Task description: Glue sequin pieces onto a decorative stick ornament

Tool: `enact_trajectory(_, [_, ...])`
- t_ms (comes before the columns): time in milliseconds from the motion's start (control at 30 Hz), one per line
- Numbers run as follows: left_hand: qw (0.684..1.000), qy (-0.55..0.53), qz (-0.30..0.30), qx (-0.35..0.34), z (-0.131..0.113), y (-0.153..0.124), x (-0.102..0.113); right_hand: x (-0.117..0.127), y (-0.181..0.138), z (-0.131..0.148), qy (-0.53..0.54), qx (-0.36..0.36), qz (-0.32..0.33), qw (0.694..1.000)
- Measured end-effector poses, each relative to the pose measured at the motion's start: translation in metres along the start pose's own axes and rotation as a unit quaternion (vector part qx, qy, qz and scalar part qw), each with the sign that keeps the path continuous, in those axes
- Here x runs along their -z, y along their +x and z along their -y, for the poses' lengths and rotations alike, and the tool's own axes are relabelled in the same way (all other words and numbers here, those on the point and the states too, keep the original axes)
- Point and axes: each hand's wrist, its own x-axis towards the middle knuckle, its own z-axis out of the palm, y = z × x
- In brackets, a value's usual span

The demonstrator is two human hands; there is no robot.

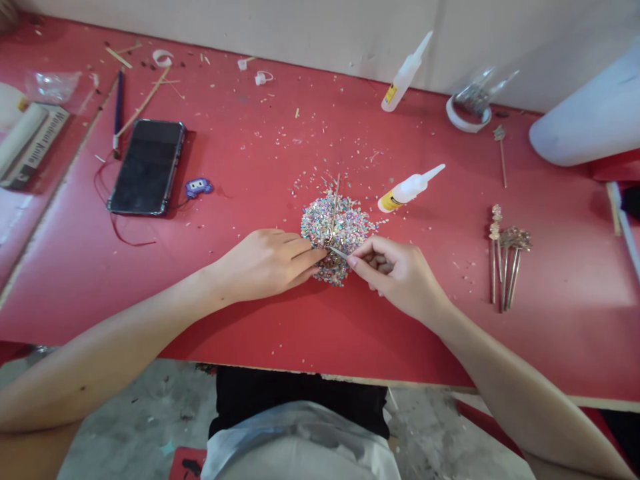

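2 hands (265,262) (403,270) at 1 glitter pile (316,219) — 1 tool (339,253) (right-held)

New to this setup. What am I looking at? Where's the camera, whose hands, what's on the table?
There's no machine here: it is a person working bare-handed. The single picture comes from a camera worn on the head, looking forward and down, so both forearms reach in from below.

On the red table is a pile of small shiny chips, with a thin-stemmed metallic piece lying on it. The left hand has its fingertips at that piece's near end; the right hand holds a thin pointed tool, perhaps tweezers.

Around them: two white squeeze bottles, one near the pile, a phone to the left, and decorated sticks to the right.
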Motion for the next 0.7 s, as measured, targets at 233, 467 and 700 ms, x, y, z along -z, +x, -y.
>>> enact_trajectory(233, [1.000,0.002,0.003,-0.004,0.0003,0.0000,0.0008,-0.0024,0.0021,-0.0007,0.061,0.002,-0.035,0.998])
enact_trajectory(467, [1.000,0.001,0.009,-0.004,-0.0004,0.0003,0.0021,0.0001,-0.0014,0.0001,0.078,0.062,-0.155,0.983])
enact_trajectory(700, [1.000,0.000,0.003,-0.002,-0.0002,-0.0004,0.0013,-0.0003,0.0014,-0.0040,-0.015,0.086,-0.081,0.993])
